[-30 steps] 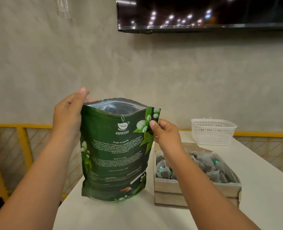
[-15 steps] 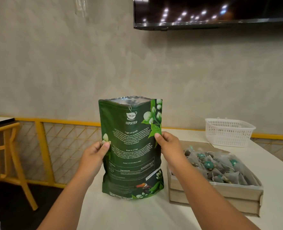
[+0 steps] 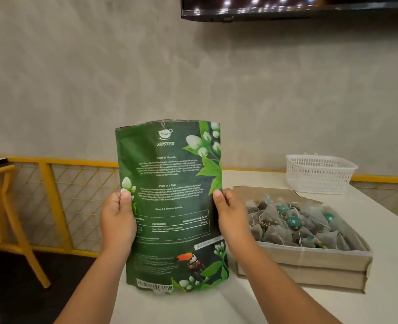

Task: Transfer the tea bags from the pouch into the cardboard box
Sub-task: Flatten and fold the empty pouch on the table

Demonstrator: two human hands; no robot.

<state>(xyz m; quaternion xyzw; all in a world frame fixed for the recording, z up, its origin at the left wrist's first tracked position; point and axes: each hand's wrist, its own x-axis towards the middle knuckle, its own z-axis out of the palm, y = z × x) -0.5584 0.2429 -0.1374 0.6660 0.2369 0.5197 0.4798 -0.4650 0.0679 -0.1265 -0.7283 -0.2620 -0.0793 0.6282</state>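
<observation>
We are gripping the tea pouch [image 3: 172,174] upright by its side edges, left hand [image 3: 117,223] and right hand [image 3: 233,220] each curling round one, at the left edge of the table [image 3: 193,307], just beside the cardboard box [image 3: 303,260] holding tea bags [image 3: 296,223].

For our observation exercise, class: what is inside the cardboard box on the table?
The cardboard box holds a heap of pyramid tea bags with strings, some with teal tags. They cover its floor; the right hand, gripping the pouch, hides part of its left side.
</observation>
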